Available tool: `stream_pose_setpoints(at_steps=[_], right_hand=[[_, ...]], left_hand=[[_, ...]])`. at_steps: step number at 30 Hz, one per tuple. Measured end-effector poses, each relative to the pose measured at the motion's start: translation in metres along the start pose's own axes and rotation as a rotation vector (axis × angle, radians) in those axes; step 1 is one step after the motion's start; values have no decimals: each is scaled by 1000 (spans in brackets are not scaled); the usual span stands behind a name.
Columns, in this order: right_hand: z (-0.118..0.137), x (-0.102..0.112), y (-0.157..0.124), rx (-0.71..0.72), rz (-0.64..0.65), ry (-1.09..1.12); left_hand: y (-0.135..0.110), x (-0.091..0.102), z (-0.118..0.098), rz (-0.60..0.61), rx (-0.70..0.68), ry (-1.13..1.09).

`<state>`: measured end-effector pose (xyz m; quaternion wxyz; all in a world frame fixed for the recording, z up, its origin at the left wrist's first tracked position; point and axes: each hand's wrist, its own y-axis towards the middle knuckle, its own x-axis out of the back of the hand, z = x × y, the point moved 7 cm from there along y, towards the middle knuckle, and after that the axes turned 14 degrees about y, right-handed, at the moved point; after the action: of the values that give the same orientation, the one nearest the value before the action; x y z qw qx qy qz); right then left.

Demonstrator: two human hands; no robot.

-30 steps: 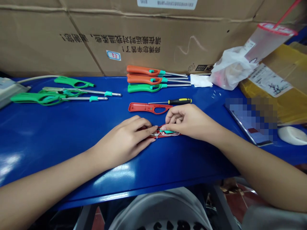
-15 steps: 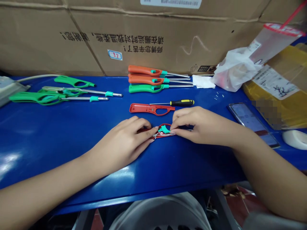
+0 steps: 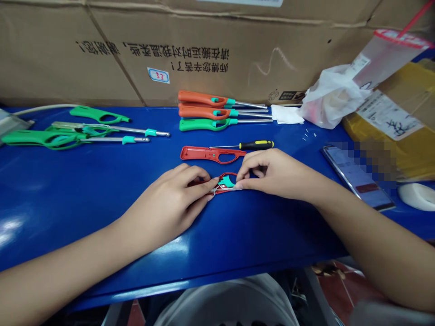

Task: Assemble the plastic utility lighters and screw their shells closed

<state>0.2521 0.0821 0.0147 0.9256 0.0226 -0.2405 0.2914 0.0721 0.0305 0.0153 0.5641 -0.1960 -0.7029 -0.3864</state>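
An opened red gas lighter (image 3: 228, 174) lies on the blue table, its teal trigger (image 3: 227, 182) and thin white wire (image 3: 224, 188) exposed. My left hand (image 3: 180, 192) is closed around its handle end, thumb and forefinger pressing beside the trigger. At the other end, my right hand (image 3: 268, 174) pinches the white wire between thumb and fingertips; these fingers cover the lighter's front tip. Just beyond lies the loose red casing half (image 3: 200, 154), hollow side up, with a black-and-yellow screwdriver (image 3: 256, 145) against its far edge.
Two orange lighters and a green lighter (image 3: 204, 124) line up before a cardboard box (image 3: 190, 31). Green lighter parts (image 3: 30, 138) lie at left. At right are a white tissue (image 3: 287, 114), small white bits, a phone (image 3: 360, 179), a bagged cup (image 3: 384, 54) and a white mouse (image 3: 418, 196).
My right fingertips have shifted off the trigger to the wire near the lighter's front. My left hand keeps its hold. The whole view has slid slightly left.
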Motion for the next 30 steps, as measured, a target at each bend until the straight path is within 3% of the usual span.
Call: stream_pose_setpoints(at_steps=[4,7,11,22,30], right_hand=[[4,22,-6,3,-44,-75],[9,29,-14,48,45,-283],[6,20,-19,17,222,-345],[15,7,-13,327,131,-548],[21,-4,-20,251,128,-776]], left_hand=[[0,1,1,-4,-10,34],[1,2,4,2,-7,30],[3,3,8,-9,-6,15],[1,7,14,27,68,106],[0,7,15,38,81,89]])
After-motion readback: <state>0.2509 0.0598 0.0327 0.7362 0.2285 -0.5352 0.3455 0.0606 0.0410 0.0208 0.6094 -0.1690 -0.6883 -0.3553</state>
